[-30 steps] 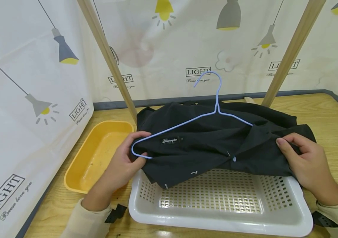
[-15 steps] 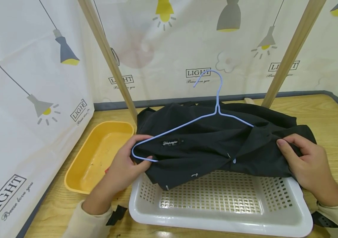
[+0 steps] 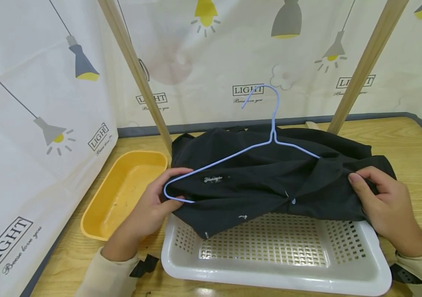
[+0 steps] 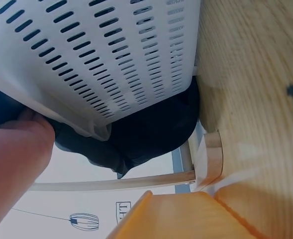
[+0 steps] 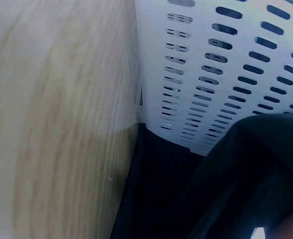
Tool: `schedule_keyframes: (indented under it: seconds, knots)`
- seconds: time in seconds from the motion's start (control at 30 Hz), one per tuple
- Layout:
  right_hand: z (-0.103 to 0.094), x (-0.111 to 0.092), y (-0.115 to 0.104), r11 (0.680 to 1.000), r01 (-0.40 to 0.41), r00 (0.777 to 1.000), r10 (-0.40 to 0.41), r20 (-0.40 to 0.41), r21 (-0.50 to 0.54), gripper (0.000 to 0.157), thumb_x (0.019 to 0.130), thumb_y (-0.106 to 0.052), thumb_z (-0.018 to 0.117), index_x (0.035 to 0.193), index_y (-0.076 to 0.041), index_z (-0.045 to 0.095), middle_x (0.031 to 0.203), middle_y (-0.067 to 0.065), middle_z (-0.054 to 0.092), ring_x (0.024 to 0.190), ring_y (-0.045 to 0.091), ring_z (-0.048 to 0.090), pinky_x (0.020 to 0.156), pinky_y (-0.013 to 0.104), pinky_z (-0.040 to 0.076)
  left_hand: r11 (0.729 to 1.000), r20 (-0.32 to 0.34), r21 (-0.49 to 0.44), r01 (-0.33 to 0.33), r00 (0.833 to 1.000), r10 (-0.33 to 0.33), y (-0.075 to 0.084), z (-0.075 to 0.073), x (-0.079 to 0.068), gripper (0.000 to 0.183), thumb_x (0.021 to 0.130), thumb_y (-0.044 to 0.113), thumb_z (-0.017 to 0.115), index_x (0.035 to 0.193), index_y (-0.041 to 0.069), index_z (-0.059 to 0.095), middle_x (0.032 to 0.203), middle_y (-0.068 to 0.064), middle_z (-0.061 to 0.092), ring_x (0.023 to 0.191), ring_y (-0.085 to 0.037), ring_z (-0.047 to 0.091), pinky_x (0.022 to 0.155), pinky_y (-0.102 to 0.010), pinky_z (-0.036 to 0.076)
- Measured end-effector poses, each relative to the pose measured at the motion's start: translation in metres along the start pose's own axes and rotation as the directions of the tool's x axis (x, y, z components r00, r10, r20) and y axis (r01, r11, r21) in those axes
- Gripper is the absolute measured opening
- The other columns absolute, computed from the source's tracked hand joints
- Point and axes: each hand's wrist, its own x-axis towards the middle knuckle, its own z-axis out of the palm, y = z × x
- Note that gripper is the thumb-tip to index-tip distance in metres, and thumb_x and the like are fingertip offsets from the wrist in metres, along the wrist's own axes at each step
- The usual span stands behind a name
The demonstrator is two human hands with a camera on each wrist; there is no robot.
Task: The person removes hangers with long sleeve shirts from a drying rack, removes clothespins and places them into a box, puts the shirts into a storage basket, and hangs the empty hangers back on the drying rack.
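Head view: black shirt (image 3: 240, 206) mid-frame, bunched over the back of the white basket (image 3: 270, 279), front edge hanging over its opening. White label at the shirt's centre left, pale marks along the front edge.

Blue wire hanger (image 3: 273, 135) on top of the shirt: hook up at upper centre, left end exposed, right arm running under a fold right of centre. Lower bar goes under fabric just past the left thumb.

Left hand (image 3: 159, 202), centre left: clamped on the hanger's left end, thumb on the lower bar, index finger along the upper arm.

Right hand (image 3: 387, 206), right side: thumb and fingers pinched on the shirt's right part. Only a blur in the right wrist view's lower right corner, so grip can't be read there.

Yellow tray (image 3: 127, 194) left of the basket, partly behind the left forearm. All on a wood table (image 3: 415, 152). Two wooden posts (image 3: 137, 72) rise behind, against a lamp-print cloth (image 3: 211, 62).

Left wrist view: dark fabric hangs past the basket's slotted wall.
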Motion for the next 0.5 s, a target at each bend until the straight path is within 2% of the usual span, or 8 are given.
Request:
schedule_keyframes:
  seconds: [0.13, 0.3, 0.5]
  knots:
    - [0.0000, -0.0004, -0.0004, 1.000, 0.002, 1.000, -0.002, -0.006, 0.001, 0.003, 0.084, 0.000, 0.061, 0.081, -0.001, 0.063, 0.072, -0.023, 0.054, 0.063, -0.007, 0.047, 0.061, 0.006, 0.036, 0.994, 0.041, -0.104, 0.019, 0.999, -0.015, -0.0017, -0.0021, 0.0002, 0.046, 0.088, -0.003, 0.050, 0.131, 0.013, 0.044, 0.127, -0.007, 0.050, 0.109, -0.023, 0.048, 0.096, -0.025, 0.041]
    - [0.0002, -0.0009, -0.0001, 1.000, 0.002, 1.000, -0.002, -0.007, 0.007, 0.003, 0.084, 0.000, 0.061, 0.081, 0.000, 0.062, 0.072, -0.023, 0.055, 0.064, -0.007, 0.047, 0.061, 0.006, 0.036, 0.973, 0.092, -0.232, 0.021, 0.996, 0.000, -0.0008, -0.0026, -0.0003, 0.047, 0.089, -0.007, 0.045, 0.134, 0.005, 0.038, 0.130, -0.012, 0.044, 0.110, -0.022, 0.048, 0.094, -0.025, 0.043]
    - [0.0003, -0.0008, 0.0029, 1.000, 0.012, 1.000, -0.012, 0.003, 0.022, 0.005, 0.085, 0.000, 0.059, 0.082, 0.002, 0.062, 0.073, -0.021, 0.055, 0.065, -0.006, 0.048, 0.061, 0.006, 0.035, 0.942, 0.155, -0.333, 0.046, 0.988, 0.007, 0.0059, -0.0045, -0.0042, 0.050, 0.089, -0.009, 0.040, 0.136, 0.008, 0.034, 0.132, -0.012, 0.039, 0.108, -0.018, 0.049, 0.092, -0.023, 0.045]
